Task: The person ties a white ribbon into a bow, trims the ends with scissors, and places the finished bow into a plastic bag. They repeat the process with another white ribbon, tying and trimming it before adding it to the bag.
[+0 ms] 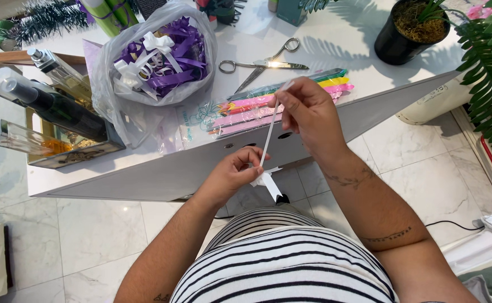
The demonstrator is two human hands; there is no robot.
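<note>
My left hand (236,170) pinches a small white ribbon bow (267,182) just below the white table's front edge. From the bow a thin white ribbon strand (270,132) runs up to my right hand (308,112), which pulls it taut between thumb and fingers above a pack of coloured ribbon strips (257,109). Both hands hover in front of my striped shirt.
On the white table (336,50) lie scissors (263,64), a clear plastic bag of purple and white bows (156,56), and a box of bottles (49,112) at left. A black plant pot (409,28) stands far right. Marble floor lies below.
</note>
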